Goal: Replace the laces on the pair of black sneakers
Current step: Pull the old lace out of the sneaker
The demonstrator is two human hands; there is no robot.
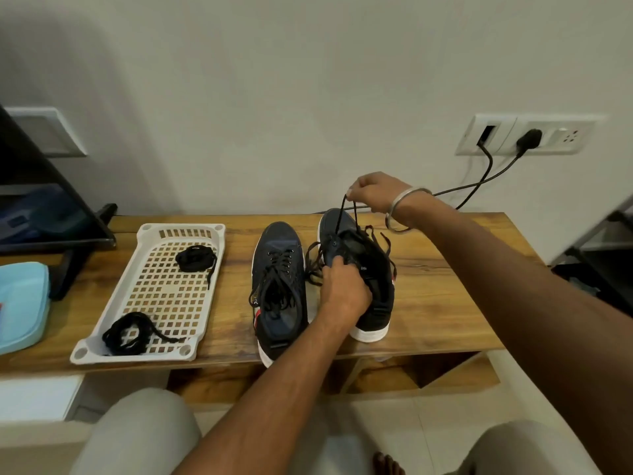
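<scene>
Pinching one lace (pixel 343 214) in right hand (pixel 373 192), left hand (pixel 344 291) gripping one of two sneakers (pixel 359 265), seemingly.

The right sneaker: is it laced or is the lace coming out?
Coming out: the right hand pulls its lace up, loose loops hang around the right sneaker.

Left hand (pixel 344 289) hides right sneaker's (pixel 371 286) eyelets.

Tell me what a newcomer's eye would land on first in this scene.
First, the right hand raised above the wooden table, pinching a black lace drawn up from the right-side black sneaker, which the left hand grips. Beside it lies the other black sneaker, still laced, and left of that a white perforated plastic tray holding two bundles of black laces.
</scene>
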